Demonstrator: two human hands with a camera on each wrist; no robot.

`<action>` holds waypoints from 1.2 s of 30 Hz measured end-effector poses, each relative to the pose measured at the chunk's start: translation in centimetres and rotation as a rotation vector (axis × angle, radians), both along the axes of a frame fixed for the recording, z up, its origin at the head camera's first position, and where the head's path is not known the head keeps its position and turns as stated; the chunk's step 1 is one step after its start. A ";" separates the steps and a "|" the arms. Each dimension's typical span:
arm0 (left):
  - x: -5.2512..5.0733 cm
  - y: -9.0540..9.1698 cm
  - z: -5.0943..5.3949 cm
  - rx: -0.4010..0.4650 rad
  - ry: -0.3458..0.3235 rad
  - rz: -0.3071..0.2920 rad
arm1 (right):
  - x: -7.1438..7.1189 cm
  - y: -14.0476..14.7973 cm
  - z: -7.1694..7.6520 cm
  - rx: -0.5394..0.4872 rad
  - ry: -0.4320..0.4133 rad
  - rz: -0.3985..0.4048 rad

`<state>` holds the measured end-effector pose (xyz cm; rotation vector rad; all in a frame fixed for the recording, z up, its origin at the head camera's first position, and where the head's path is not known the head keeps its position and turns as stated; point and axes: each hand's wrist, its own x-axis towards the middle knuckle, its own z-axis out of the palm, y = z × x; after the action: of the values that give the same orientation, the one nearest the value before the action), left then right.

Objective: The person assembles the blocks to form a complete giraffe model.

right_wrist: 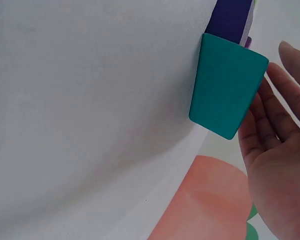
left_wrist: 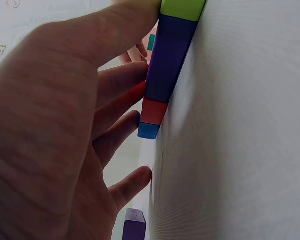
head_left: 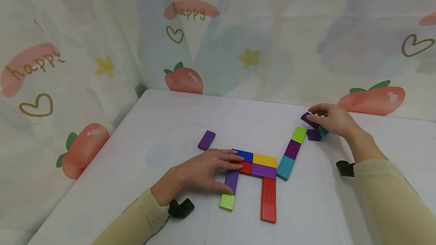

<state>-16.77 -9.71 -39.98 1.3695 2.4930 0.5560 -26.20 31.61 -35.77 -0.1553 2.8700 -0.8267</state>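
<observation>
My left hand [head_left: 207, 169] rests with spread fingers on the joined tiles, its fingertips on a blue tile [head_left: 248, 157] and a red tile [head_left: 246, 168], its thumb at a purple tile [head_left: 231, 180]. In the left wrist view the left hand [left_wrist: 65, 120] lies along the row's side. My right hand [head_left: 335, 120] is at the far right over a small pile: a dark purple tile [head_left: 310, 120], a teal tile [head_left: 323, 132] and another purple tile [head_left: 313, 135]. In the right wrist view its fingers [right_wrist: 277, 115] are slightly bent beside the teal tile [right_wrist: 227, 85]; a firm hold cannot be told.
A yellow tile [head_left: 264, 160] and a purple one [head_left: 263, 171] join the block, with red tiles [head_left: 268, 192] below and a light green tile [head_left: 226, 202] at left. A slanted row holds green [head_left: 299, 134], purple and teal tiles. One purple tile [head_left: 206, 140] lies apart. Patterned cloth [head_left: 238, 41] stands behind.
</observation>
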 end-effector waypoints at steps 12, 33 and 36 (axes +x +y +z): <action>-0.2 0.2 0.0 -0.006 0.006 -0.010 | -1.1 0.5 -0.6 0.055 -0.028 0.010; -0.1 0.0 0.0 -0.006 0.009 -0.008 | -0.9 0.9 -0.7 0.027 -0.019 -0.012; -0.1 0.0 0.1 -0.005 0.009 -0.008 | -0.8 1.2 -0.7 0.050 -0.034 -0.017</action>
<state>-16.87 -9.66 -39.91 1.3832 2.4933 0.5429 -26.97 32.85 -36.44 -0.1099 2.8615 -0.7522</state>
